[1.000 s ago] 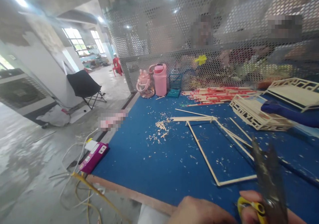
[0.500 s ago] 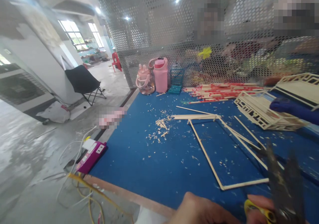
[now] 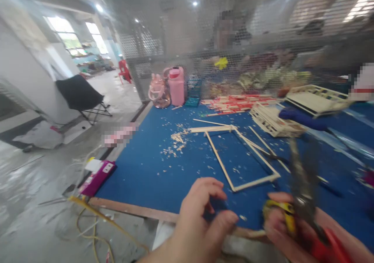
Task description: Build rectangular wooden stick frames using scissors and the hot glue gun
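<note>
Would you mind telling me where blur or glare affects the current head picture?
In the head view, the right hand and its tool look smeared; in that view, the windows glare white, and the mesh panel looks hazy.

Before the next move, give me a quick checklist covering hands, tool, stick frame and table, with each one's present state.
1. Left hand free: ok, nothing visible in its grasp.
2. Right hand gripping the metal tool: ok.
3. Tool's metal end shut: cannot tell, it is blurred.
4. Stick frame clear of the left hand: ok, blue surface shows between.
5. Frame joints sound: cannot tell, too small.
6. Table free of debris: not ok, wood scraps lie scattered.
</note>
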Demonstrator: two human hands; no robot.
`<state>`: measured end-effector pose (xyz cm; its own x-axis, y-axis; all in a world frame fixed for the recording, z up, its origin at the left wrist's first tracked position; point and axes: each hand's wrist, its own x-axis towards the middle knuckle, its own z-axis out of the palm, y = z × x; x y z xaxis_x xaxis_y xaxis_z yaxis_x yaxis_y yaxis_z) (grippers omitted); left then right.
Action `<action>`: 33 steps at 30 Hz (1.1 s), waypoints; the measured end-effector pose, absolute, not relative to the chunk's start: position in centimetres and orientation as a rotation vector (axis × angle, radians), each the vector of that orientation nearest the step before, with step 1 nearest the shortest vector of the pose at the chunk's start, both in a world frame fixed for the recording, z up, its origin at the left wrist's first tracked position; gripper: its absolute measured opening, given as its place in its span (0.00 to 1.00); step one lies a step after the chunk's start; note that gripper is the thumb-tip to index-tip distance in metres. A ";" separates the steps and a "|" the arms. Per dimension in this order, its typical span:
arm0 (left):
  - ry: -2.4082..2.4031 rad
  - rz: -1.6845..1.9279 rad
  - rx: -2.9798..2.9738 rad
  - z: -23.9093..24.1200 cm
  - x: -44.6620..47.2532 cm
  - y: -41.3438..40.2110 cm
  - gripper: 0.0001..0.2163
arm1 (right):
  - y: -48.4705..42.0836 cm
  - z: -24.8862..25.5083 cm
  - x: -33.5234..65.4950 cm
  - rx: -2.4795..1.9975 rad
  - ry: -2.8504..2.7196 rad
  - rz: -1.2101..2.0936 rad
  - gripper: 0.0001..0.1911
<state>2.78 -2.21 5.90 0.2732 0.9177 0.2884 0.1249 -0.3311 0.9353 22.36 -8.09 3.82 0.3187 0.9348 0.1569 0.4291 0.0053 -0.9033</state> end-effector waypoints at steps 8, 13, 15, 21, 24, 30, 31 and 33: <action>0.791 0.680 1.452 6.6 4.9 -2.5 0.27 | -8.4 6.1 20.4 -1.179 -1.042 1.018 0.18; 0.729 0.484 1.564 6.2 5.6 -3.0 0.21 | -8.6 5.6 20.7 -1.127 -1.022 1.035 0.18; 0.765 0.495 1.511 6.2 5.9 -3.0 0.20 | -8.5 5.3 20.9 -1.124 -0.942 1.047 0.18; 0.808 0.785 1.117 6.0 6.7 -2.8 0.19 | -8.5 4.8 21.5 -1.129 -0.746 1.062 0.23; 0.726 0.882 1.011 6.2 7.1 -3.1 0.17 | -8.4 4.7 21.3 -1.088 -0.781 1.090 0.23; 0.647 0.919 1.090 6.6 7.9 -4.1 0.20 | -8.3 4.2 20.6 -1.095 -0.800 1.138 0.24; 0.672 0.958 1.156 6.4 7.8 -4.2 0.19 | -8.3 4.2 20.6 -1.110 -0.812 1.146 0.23; 0.696 1.037 1.378 6.0 7.4 -4.2 0.18 | -8.5 4.3 20.6 -1.119 -0.809 1.181 0.23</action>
